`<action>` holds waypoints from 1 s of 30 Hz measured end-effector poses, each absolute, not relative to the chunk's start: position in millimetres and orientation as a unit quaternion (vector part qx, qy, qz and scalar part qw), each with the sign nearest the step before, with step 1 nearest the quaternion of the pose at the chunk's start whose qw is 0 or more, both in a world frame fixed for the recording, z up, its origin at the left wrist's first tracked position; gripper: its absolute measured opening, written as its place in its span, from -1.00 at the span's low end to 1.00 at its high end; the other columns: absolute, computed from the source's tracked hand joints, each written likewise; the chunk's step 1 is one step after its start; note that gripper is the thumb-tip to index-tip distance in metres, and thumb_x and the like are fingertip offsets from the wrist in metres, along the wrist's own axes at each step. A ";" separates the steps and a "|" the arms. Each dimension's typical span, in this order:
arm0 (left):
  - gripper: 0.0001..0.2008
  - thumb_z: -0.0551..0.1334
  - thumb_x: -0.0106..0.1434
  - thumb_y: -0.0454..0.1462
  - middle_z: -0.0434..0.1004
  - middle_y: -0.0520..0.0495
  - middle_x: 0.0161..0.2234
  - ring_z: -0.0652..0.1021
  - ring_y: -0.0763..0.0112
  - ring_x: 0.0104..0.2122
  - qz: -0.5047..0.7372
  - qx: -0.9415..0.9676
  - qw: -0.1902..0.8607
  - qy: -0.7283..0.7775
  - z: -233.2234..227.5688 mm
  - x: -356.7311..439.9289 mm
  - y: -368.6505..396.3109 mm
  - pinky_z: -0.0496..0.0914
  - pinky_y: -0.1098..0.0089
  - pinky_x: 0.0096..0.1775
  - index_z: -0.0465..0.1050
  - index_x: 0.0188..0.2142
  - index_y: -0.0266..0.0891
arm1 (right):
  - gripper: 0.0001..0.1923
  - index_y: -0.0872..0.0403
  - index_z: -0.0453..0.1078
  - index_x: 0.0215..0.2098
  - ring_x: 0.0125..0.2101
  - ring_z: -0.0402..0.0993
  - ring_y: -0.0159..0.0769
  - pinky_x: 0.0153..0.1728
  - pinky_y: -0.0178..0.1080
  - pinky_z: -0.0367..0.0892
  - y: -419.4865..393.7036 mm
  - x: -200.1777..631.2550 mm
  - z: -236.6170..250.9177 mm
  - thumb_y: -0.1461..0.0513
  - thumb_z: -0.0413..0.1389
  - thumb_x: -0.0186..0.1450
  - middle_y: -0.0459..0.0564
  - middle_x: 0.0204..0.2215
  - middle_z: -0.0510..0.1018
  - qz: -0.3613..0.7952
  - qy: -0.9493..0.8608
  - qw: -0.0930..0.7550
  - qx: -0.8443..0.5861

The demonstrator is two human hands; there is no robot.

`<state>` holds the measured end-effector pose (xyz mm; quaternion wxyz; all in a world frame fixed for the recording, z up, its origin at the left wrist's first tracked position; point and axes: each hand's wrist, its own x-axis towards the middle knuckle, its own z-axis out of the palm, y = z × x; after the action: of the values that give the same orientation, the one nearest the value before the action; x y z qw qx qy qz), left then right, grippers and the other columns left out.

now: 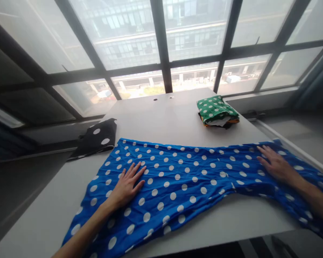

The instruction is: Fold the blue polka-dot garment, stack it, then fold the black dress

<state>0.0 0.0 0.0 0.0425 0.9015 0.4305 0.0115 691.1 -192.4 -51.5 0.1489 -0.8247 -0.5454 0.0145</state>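
Now I'm flattening the blue dotted cloth [188,179]; no fold made yet.
My left hand [127,186] at 7 o'clock and right hand [274,165] at 3 lie open, palms down, gripping nothing; a folded stack [216,111] waits at 1.

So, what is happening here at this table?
A person presses both hands flat on a blue dotted cloth spread across the table. The left hand lies near one end, the right hand near the other. A black dotted cloth and a folded pile lie farther back.
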 end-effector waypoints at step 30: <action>-0.34 0.06 0.52 0.06 -0.11 0.05 0.53 0.01 -0.02 0.49 0.042 0.992 0.049 0.112 -7.3 199.6 -7.2 -0.16 -0.15 0.44 -0.10 0.51 0.19 | -0.35 0.04 0.11 0.51 0.51 -0.20 0.00 0.44 0.21 -0.18 -145.1 556.9 -22.0 0.01 -0.09 0.53 0.14 0.52 -0.04 0.042 -0.615 0.096 -0.781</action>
<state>199.6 -7.2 -7.3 0.0488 0.9916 0.1121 0.0420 556.9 -145.1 -22.0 0.0965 -0.7813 -0.6152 0.0416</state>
